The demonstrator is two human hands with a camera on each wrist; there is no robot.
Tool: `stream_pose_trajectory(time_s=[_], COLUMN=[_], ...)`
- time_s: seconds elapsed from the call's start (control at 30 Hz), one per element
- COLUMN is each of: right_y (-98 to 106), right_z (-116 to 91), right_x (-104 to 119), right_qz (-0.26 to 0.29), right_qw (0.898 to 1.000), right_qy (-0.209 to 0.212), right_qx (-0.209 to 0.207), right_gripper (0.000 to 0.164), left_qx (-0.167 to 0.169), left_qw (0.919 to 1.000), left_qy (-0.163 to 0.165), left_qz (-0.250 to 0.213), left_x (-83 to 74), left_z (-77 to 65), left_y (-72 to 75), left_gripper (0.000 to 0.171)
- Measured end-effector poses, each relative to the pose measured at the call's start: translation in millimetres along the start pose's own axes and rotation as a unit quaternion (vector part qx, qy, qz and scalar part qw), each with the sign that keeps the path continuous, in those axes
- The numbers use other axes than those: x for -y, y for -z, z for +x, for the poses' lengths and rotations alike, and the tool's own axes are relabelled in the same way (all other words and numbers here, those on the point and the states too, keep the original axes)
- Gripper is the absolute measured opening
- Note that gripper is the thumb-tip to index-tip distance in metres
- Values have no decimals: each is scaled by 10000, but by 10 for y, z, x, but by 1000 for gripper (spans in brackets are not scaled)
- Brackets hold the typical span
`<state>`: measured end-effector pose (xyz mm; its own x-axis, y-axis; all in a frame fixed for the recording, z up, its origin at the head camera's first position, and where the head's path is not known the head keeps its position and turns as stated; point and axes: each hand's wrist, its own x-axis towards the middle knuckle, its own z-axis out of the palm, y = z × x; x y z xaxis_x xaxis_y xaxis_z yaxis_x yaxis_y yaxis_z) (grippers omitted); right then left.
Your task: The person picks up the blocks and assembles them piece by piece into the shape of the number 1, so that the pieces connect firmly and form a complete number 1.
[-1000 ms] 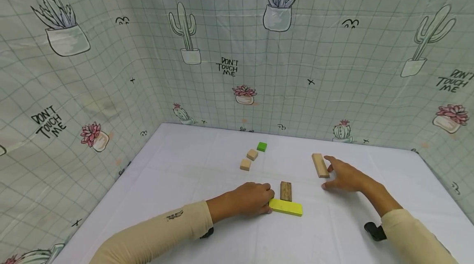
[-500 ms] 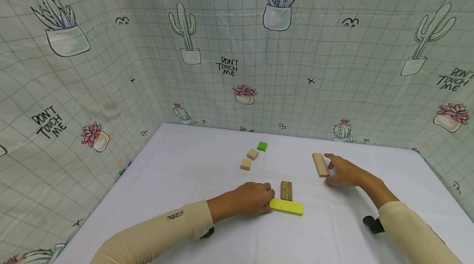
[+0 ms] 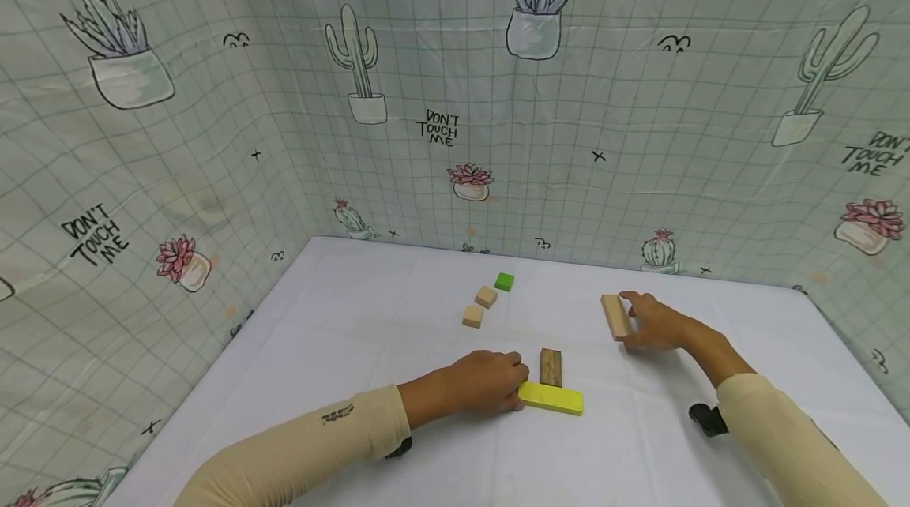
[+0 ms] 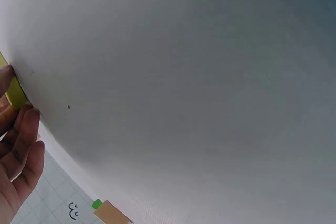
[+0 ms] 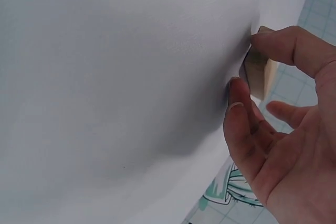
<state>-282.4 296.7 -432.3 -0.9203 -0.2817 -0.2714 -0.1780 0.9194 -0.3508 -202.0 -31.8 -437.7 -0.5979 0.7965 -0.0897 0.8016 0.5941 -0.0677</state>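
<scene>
At the centre of the head view my left hand (image 3: pixel 486 382) pinches the left end of a long yellow block (image 3: pixel 550 398). The left wrist view shows this yellow block (image 4: pixel 16 94) between thumb and fingers. A dark brown wooden block (image 3: pixel 550 367) lies just behind it, end towards the yellow one. Farther back on the right, my right hand (image 3: pixel 656 324) spans the right side of a light wooden block (image 3: pixel 615 317). Seen from the right wrist, the thumb overlaps one end of the light wooden block (image 5: pixel 257 74), and the other fingers reach loosely beside it.
Two small light wooden blocks, one nearer (image 3: pixel 472 316) and one farther (image 3: pixel 486 297), lie at the back middle with a small green block (image 3: pixel 504 282). A white cloth covers the table (image 3: pixel 341 317). Behind it hangs a cactus-print curtain (image 3: pixel 455 57).
My right hand has moved slightly left and in against the light wooden block, its thumb now at the near end. The left hand and the blocks stay in place.
</scene>
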Motion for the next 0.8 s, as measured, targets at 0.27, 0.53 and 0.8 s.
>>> stream_pose_trajectory(time_s=[0.27, 0.53, 0.8], right_y=[52, 80, 116], right_z=[47, 63, 56], right_x=[30, 39, 77], right_qz=[132, 199, 85], right_qw=[9995, 9988, 9988], right_qy=[-71, -180, -173], right_qx=[261, 420, 452], right_gripper=[95, 97, 97], left_qx=[-24, 20, 92], left_qw=[10000, 10000, 9999], left_qy=[4, 27, 70], left_qz=[52, 17, 31], left_x=[-5, -4, -7], left_z=[-2, 3, 8], left_y=[-7, -6, 18], left_gripper=[33, 33, 34])
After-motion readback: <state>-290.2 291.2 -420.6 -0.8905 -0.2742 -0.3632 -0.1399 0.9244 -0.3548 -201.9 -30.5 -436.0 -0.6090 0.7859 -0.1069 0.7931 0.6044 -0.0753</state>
